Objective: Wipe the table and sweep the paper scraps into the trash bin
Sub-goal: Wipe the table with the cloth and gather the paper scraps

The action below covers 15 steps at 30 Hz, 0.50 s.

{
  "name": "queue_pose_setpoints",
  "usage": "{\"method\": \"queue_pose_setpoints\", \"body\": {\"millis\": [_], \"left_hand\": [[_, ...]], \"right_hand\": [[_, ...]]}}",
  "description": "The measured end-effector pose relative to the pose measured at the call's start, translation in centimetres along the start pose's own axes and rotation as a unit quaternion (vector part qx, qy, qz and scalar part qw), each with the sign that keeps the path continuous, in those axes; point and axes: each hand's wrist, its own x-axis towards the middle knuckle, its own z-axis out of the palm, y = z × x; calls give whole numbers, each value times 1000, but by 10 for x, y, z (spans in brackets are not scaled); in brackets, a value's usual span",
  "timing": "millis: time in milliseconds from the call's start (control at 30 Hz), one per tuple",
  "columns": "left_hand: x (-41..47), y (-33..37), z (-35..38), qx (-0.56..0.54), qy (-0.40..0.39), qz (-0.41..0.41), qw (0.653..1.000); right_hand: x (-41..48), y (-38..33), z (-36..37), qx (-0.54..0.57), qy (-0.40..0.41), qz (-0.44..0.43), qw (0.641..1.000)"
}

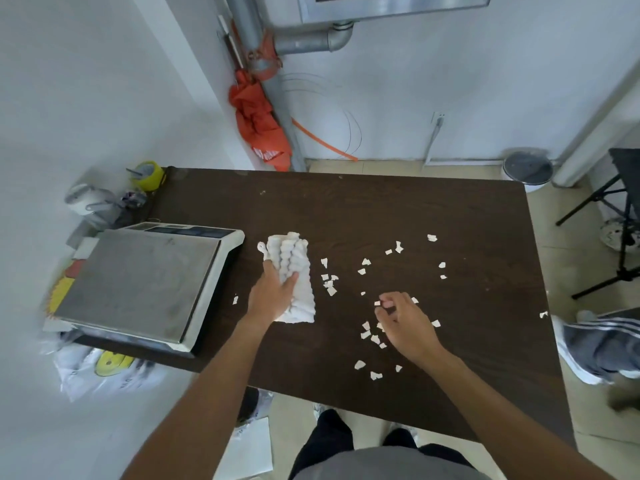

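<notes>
Paper scraps [360, 365] lying scattered across right half of dark surface [415, 209] | left hand [273, 292] gripping white cloth [294, 268] beside scale [145, 282] | right hand [403, 323] pinching scraps, fingers curled | trash bin [528, 169] standing on floor past far corner

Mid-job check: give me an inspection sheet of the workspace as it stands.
Surface: dark table, paper scraps strewn over its middle and right.
Job's things: white cloth right of the weighing scale; trash bin on the floor past the far right corner.
Clutter: weighing scale fills the table's left side.
Hands: left hand holds the cloth; right hand curled, seemingly pinching scraps.
Cables: thin wires looped on the wall; orange cord.
Surroundings: pipe, tripod, another person's leg at right.
</notes>
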Motion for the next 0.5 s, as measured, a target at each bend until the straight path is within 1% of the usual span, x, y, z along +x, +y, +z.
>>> {"method": "queue_pose_setpoints", "body": {"millis": [100, 200, 333, 433, 500], "left_hand": [[39, 1, -14, 19, 3, -28, 999], [76, 1, -16, 47, -12, -28, 998], [101, 8, -6, 87, -52, 24, 995], [102, 21, 5, 81, -87, 78, 990], [97, 29, 14, 91, -116, 128, 981]], "right_hand": [[0, 5, -5, -5, 9, 27, 1000], [0, 9, -7, -14, 21, 52, 998], [0, 13, -7, -8, 38, 87, 995], [-3, 15, -3, -11, 42, 113, 993], [-8, 16, 2, -9, 43, 128, 991]]}}
